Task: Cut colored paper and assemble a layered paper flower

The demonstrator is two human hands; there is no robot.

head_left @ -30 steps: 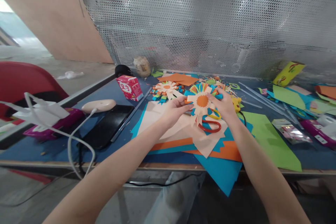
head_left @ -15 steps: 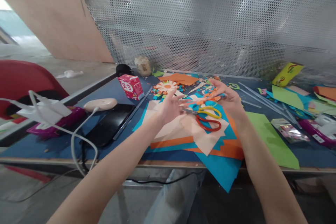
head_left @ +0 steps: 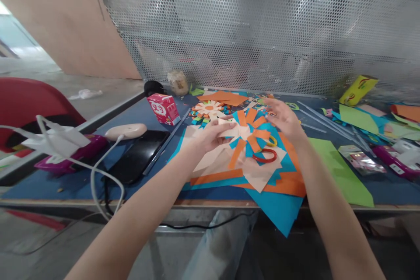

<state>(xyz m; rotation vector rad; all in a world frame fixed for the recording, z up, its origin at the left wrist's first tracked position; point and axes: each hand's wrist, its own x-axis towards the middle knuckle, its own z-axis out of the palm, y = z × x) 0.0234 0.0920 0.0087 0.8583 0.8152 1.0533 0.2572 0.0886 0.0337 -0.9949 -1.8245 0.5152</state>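
Observation:
A paper flower [head_left: 244, 132] with orange and blue petals and a pale middle is tilted up above the paper pile. My left hand [head_left: 215, 134] pinches its left edge between thumb and fingers. To the upper right of the petals, my right hand [head_left: 285, 119] is open, fingers apart and curved, holding nothing that shows. Scissors [head_left: 271, 156] with one red and one yellow handle loop lie under the flower, their blades hidden. Below are layered sheets of pale paper [head_left: 259, 175], orange paper [head_left: 290, 185] and blue paper [head_left: 278, 212].
Behind my left hand lies another paper flower [head_left: 208, 107] among scraps. A pink box [head_left: 163, 109], a black phone [head_left: 138, 157] and a white charger [head_left: 59, 140] with cables stand left. Green paper [head_left: 341, 170] and a yellow packet [head_left: 358, 90] are right. A perforated metal panel [head_left: 229, 30] borders the back.
The paper flower has turned from nearly edge-on to facing me, now covering the scissors' blades. My left hand has closed on its left edge. My right hand has come away from it.

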